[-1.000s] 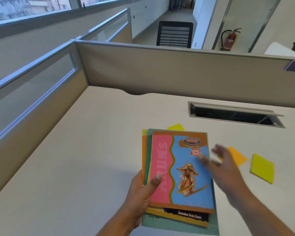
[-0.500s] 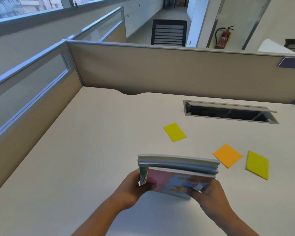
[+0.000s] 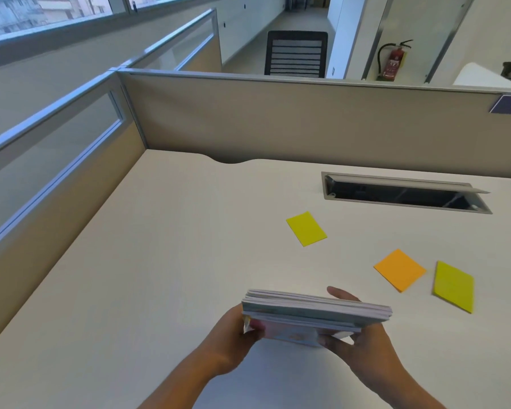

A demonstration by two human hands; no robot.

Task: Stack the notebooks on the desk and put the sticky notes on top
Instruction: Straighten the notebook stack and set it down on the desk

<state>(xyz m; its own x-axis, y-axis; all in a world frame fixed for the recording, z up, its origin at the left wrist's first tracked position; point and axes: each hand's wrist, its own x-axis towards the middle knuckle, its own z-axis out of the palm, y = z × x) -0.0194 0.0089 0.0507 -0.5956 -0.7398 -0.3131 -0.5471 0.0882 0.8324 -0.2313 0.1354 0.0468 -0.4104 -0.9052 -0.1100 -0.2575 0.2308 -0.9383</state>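
A bundle of notebooks (image 3: pixel 313 312) stands on edge near the front of the cream desk (image 3: pixel 165 261), page edges up. My left hand (image 3: pixel 229 343) grips its left end and my right hand (image 3: pixel 363 346) grips its right end, fingers curled behind it. Three sticky notes lie flat beyond: a yellow one (image 3: pixel 306 228) past the bundle, an orange one (image 3: pixel 399 269) to the right, and another yellow one (image 3: pixel 454 286) further right.
An open cable slot (image 3: pixel 404 193) is cut into the desk at the back right. Beige partition panels (image 3: pixel 278 119) wall the desk at the back and the left. A black chair (image 3: pixel 296 57) and a fire extinguisher (image 3: pixel 393 64) stand beyond the partition.
The notebooks went from lying fanned flat under my left hand to standing on edge, squared between both hands. My right hand came in from the side and took the right end.
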